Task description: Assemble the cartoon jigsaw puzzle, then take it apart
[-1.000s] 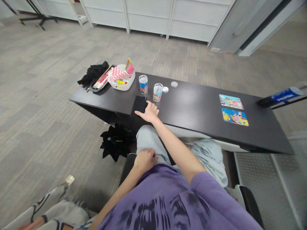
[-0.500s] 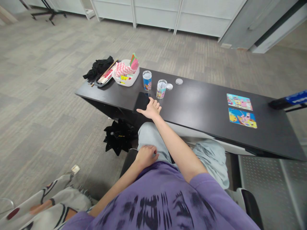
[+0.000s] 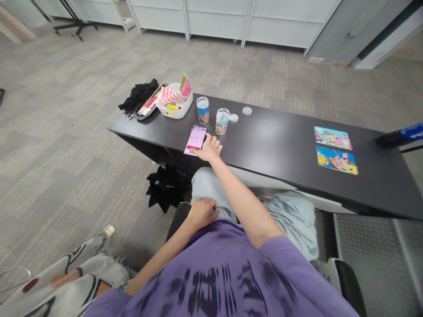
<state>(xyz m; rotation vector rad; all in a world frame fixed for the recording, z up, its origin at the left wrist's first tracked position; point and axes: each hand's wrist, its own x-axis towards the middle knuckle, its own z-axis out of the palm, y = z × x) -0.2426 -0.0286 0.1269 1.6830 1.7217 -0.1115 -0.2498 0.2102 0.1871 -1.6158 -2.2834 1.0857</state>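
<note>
A smartphone (image 3: pixel 194 141) lies flat near the front edge of the dark table, its pink screen lit with what looks like a timer and a red button. My right hand (image 3: pixel 210 147) rests at its lower right, thumb stretched over the bottom of the screen and the other fingers spread along the right side. My left hand (image 3: pixel 202 213) lies in my lap, loosely bent with nothing visible in it. Just beyond the phone stand two clear-topped cartoon tins, a blue one (image 3: pixel 202 111) and a lighter one (image 3: pixel 222 122).
Two round lids (image 3: pixel 233 118) lie beside the tins. A white basket (image 3: pixel 175 112) with a pink-striped cloth stands at the left, next to a tray and black fabric (image 3: pixel 139 95). Two cartoon cards (image 3: pixel 337 160) lie at the right. Another person's patterned clothing (image 3: pixel 76 273) shows lower left.
The phone's screen has gone from black to lit pink. My right hand has stayed beside it, and the view has shifted slightly.
</note>
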